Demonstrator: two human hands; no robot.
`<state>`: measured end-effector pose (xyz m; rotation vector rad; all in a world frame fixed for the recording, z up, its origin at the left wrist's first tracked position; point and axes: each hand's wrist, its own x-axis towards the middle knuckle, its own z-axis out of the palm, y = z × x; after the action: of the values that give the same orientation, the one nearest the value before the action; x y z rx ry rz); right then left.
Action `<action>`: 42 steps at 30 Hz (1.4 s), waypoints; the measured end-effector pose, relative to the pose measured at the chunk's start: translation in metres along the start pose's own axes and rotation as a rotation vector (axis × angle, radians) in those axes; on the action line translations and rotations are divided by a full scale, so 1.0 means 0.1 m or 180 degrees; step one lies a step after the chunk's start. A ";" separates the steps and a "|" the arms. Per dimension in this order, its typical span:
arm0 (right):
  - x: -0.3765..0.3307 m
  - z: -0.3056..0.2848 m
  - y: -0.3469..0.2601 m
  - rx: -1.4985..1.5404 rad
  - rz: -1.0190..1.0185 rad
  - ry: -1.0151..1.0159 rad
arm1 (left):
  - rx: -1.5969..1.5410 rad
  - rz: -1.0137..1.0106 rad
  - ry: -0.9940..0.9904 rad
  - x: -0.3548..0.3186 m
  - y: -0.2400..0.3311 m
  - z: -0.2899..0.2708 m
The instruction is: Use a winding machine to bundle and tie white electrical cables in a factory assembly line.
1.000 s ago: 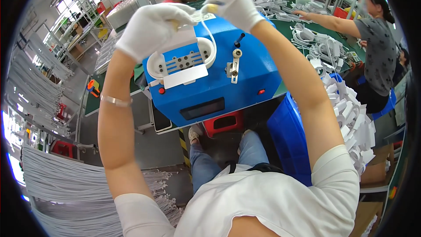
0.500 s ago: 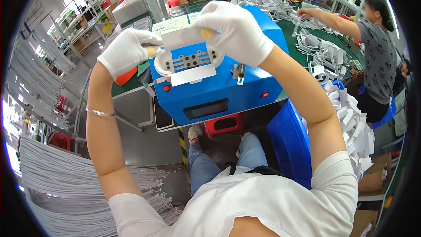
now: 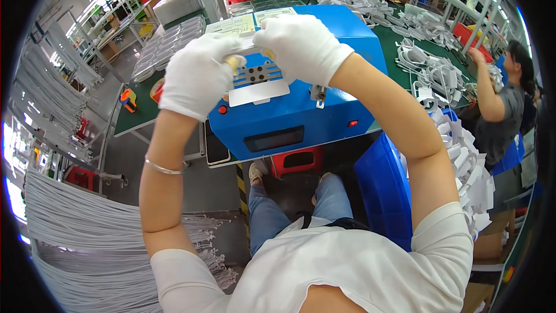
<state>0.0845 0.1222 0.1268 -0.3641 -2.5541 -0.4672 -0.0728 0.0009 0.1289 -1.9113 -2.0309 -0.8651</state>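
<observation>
The flat white fixture plate with a dark grey block of small holes in its middle (image 3: 259, 78) sits on the sloped top of the big blue metal box machine (image 3: 289, 116), close to the front edge. Both hands are on it. The left hand (image 3: 197, 75), in a white cloth glove, is curled over the left end of the plate, and its fingers press something small and pale yellow (image 3: 236, 61) against the plate there. The right hand (image 3: 301, 46), also in a white glove, is curled over the top right end of the plate. Both hands are closed snug on the plate, but the gloves hide what else may be under the fingers.

The blue machine has a dark screen (image 3: 273, 138) on its front, a small red button (image 3: 222, 109) on the left and a small red light (image 3: 353, 123) on the right. A little silver metal part (image 3: 318, 93) sticks up just beside the plate, under the right wrist. The left wrist wears a thin silver bangle (image 3: 165, 168).

The machine stands on a green table (image 3: 139, 113). A red plastic stool (image 3: 298, 161) is under it, near the person's knees in blue jeans (image 3: 266, 214). A big blue plastic bin (image 3: 385, 188) stands to the right, and white folded pieces (image 3: 472, 174) are stacked beside it. Bundles of white cables (image 3: 75, 237) lie at the lower left. More white cable bundles (image 3: 428, 72) lie on the green table at the right, where another person in a grey shirt (image 3: 504, 116) reaches over them.
</observation>
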 end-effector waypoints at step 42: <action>0.21 0.00 -0.02 0.3125 0.1402 -0.0784 | -0.0603 0.0362 0.1103 -0.06 -0.25 0.27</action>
<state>0.0662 0.1240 0.1375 -0.5891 -2.4613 1.0077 -0.0898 0.0116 0.0972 -1.7937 -1.6741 -1.2949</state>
